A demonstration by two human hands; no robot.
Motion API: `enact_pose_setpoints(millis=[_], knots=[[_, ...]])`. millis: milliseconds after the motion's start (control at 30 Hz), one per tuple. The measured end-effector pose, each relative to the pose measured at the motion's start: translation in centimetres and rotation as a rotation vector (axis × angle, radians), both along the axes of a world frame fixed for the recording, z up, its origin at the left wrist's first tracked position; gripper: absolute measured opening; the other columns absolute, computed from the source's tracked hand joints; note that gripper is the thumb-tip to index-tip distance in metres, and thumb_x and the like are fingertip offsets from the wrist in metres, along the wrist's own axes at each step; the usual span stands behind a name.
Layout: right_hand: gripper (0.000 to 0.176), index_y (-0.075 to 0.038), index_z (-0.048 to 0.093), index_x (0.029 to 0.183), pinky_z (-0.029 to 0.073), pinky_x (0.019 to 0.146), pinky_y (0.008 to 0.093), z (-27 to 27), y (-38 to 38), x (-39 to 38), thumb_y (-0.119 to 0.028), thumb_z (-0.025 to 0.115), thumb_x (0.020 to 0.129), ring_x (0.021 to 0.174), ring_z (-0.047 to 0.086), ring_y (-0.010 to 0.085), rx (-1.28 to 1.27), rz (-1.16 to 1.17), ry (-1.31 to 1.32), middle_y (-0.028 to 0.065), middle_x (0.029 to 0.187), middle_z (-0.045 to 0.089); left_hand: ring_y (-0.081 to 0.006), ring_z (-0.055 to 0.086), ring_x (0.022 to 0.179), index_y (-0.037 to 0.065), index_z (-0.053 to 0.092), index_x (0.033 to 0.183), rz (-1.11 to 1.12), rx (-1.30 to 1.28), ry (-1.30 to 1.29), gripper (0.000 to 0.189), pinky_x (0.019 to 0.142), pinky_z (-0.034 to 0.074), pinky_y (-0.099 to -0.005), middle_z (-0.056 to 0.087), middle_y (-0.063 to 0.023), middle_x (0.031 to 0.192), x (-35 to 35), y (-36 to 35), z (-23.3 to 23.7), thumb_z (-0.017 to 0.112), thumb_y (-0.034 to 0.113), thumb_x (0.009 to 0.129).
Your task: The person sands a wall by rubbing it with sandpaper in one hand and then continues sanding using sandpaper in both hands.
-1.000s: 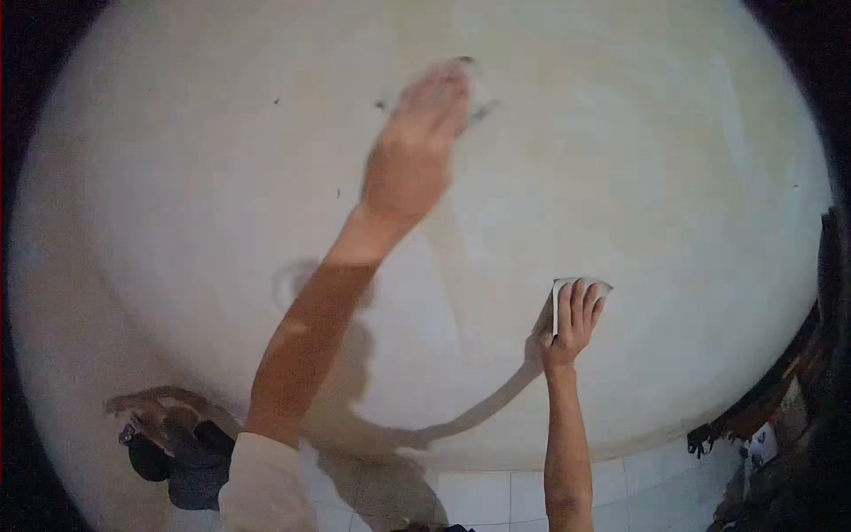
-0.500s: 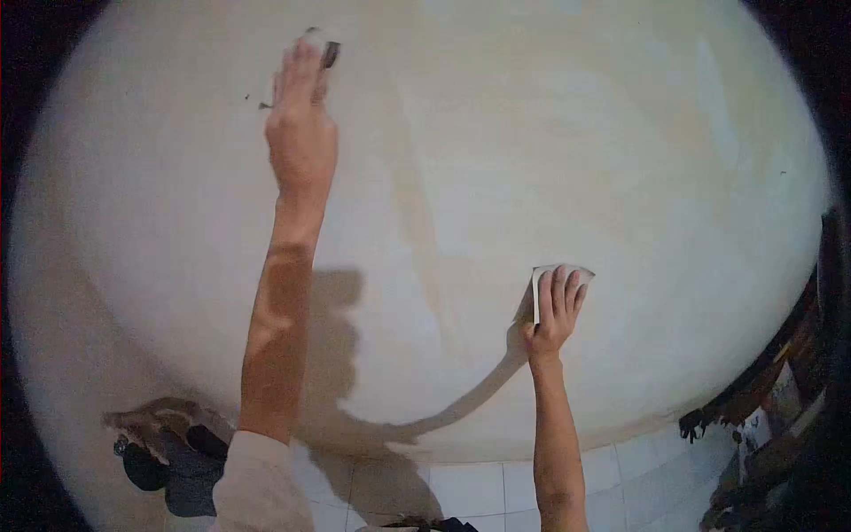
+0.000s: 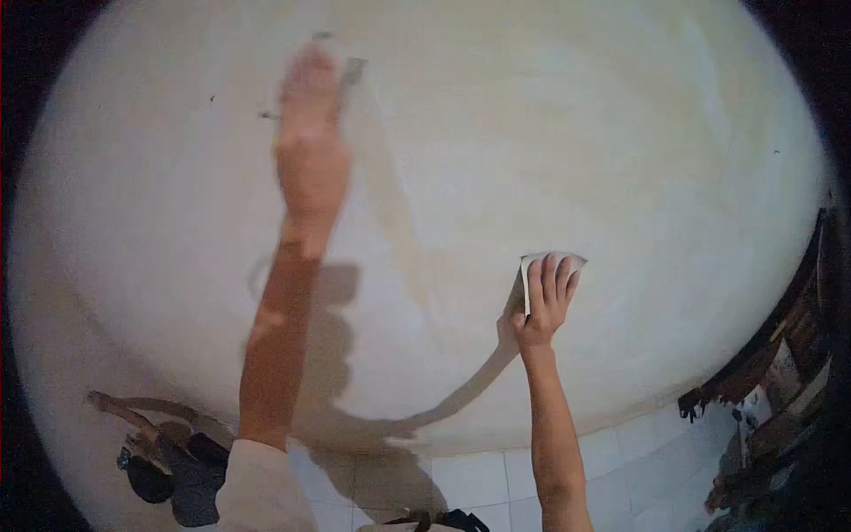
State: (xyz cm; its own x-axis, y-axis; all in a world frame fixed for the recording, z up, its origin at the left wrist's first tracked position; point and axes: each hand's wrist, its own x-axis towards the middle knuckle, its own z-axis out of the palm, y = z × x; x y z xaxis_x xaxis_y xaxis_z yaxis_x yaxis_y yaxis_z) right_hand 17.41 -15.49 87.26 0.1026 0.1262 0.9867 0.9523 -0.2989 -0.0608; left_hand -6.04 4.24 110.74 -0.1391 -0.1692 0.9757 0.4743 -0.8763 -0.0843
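In the upper left of the head view, my left hand is on the pale wall, fingers pointing up and blurred. Small dark edges of a sheet of sandpaper show around the fingers; most of it is hidden under them. Lower and to the right, my right hand presses a whitish folded sheet of sandpaper against the wall. Its fingers lie straight over the sheet, with the thumb at the lower left edge. The sheet's upper corners stick out past the fingertips.
At the lower left another person in dark clothing reaches an arm toward the wall. White tiles run along the wall's lower edge. Dark clutter lines the right side. My shadow falls between my arms. Yellowish patches mark the wall.
My left hand has shifted slightly right and down along the wall, blurred by motion. My right hand has moved a little up and left with its sheet. The other person's arm reaches further left.
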Motion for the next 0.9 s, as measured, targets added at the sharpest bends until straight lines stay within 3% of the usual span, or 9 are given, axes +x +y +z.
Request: enact_pose_setpoints(millis=[100, 200, 467, 600, 633, 767, 800, 867, 900], knots=[[0.058, -0.007, 0.058, 0.132, 0.018, 0.114, 0.0592, 0.5, -0.5, -0.3, -0.047, 0.031, 0.1, 0.139, 0.035, 0.0404, 0.007, 0.042, -0.077, 0.0147, 0.142, 0.051, -0.032, 0.045, 0.133, 0.001, 0.053, 0.134, 0.049, 0.08, 0.267, 0.044, 0.112, 0.034, -0.0433, 0.051, -0.0134, 0.141, 2.0, -3.5, -0.7, 0.051, -0.001, 0.089], [0.056, -0.007, 0.058, 0.132, 0.019, 0.114, 0.059, 0.2, -0.3, 0.1, -0.044, 0.033, 0.099, 0.139, 0.035, 0.0404, -0.004, 0.014, -0.073, 0.0146, 0.142, 0.051, -0.0327, 0.045, 0.133, 0.001, 0.053, 0.134, -0.024, 0.091, 0.221, 0.048, 0.113, 0.034, -0.0444, 0.051, -0.0138, 0.141, -0.7, -0.4, 1.0, 0.052, -0.003, 0.086], [0.06, -0.005, 0.059, 0.13, 0.018, 0.114, 0.0599, -0.2, -0.2, 0.5, -0.049, 0.033, 0.099, 0.139, 0.036, 0.0409, -0.011, -0.012, -0.049, 0.0176, 0.142, 0.05, -0.0282, 0.05, 0.129, 0.004, 0.053, 0.135, -0.006, 0.204, 0.33, 0.056, 0.112, 0.036, -0.0407, 0.054, -0.0126, 0.138, 0.8, -1.9, 2.4, 0.052, -0.006, 0.079], [0.074, -0.004, 0.06, 0.129, 0.017, 0.115, 0.0591, 0.0, 0.0, 0.4, -0.059, 0.021, 0.099, 0.139, 0.036, 0.0407, 0.032, 0.031, -0.1, 0.0177, 0.141, 0.051, -0.0275, 0.051, 0.128, 0.004, 0.053, 0.134, 0.08, 0.125, 0.048, 0.052, 0.11, 0.039, -0.0408, 0.056, -0.0119, 0.135, -1.8, 0.8, 5.8, 0.051, -0.007, 0.083], [0.074, -0.004, 0.06, 0.129, 0.017, 0.115, 0.0591, -0.1, 0.1, 0.5, -0.059, 0.021, 0.099, 0.139, 0.036, 0.0407, 0.037, 0.035, -0.096, 0.0177, 0.141, 0.051, -0.0279, 0.05, 0.129, 0.004, 0.055, 0.132, -0.06, 0.065, 0.068, 0.049, 0.11, 0.04, -0.0405, 0.056, -0.0118, 0.135, -1.4, 0.4, 5.5, 0.052, -0.007, 0.085], [0.074, -0.003, 0.058, 0.131, 0.017, 0.115, 0.0585, -0.5, 0.2, 0.6, -0.059, 0.022, 0.099, 0.14, 0.034, 0.0404, 0.027, 0.02, -0.084, 0.0185, 0.142, 0.05, -0.0298, 0.051, 0.128, 0.001, 0.056, 0.129, 0.075, 0.254, 0.387, 0.044, 0.111, 0.039, -0.0394, 0.056, -0.0132, 0.135, -1.1, -0.9, 4.5, 0.053, -0.005, 0.086], [0.074, -0.002, 0.057, 0.131, 0.017, 0.115, 0.0581, -0.4, 0.0, 0.6, -0.058, 0.023, 0.099, 0.14, 0.033, 0.0403, -0.009, 0.001, -0.057, 0.0187, 0.143, 0.048, -0.0298, 0.051, 0.128, 0.001, 0.056, 0.129, 0.079, 0.255, 0.381, 0.044, 0.111, 0.039, -0.0394, 0.056, -0.0132, 0.135, -2.0, 0.1, 5.6, 0.053, -0.005, 0.086], [0.073, -0.003, 0.058, 0.13, 0.017, 0.115, 0.0582, 0.1, 0.0, 0.4, -0.057, 0.022, 0.099, 0.14, 0.033, 0.0402, 0.013, 0.011, -0.069, 0.0186, 0.141, 0.05, -0.0305, 0.051, 0.127, -0.001, 0.055, 0.129, -0.025, 0.025, 0.011, 0.044, 0.111, 0.039, -0.0395, 0.056, -0.0136, 0.134, -3.2, 2.5, 8.2, 0.052, -0.005, 0.085], [0.072, -0.004, 0.06, 0.129, 0.017, 0.115, 0.0584, 0.1, 0.1, 0.2, -0.056, 0.021, 0.1, 0.14, 0.034, 0.0402, 0.032, 0.021, -0.074, 0.0185, 0.14, 0.052, -0.0312, 0.052, 0.125, -0.002, 0.055, 0.128, 0.085, 0.144, -0.013, 0.044, 0.11, 0.04, -0.0402, 0.057, -0.016, 0.132, -3.3, 2.4, 8.9, 0.051, -0.004, 0.085]])
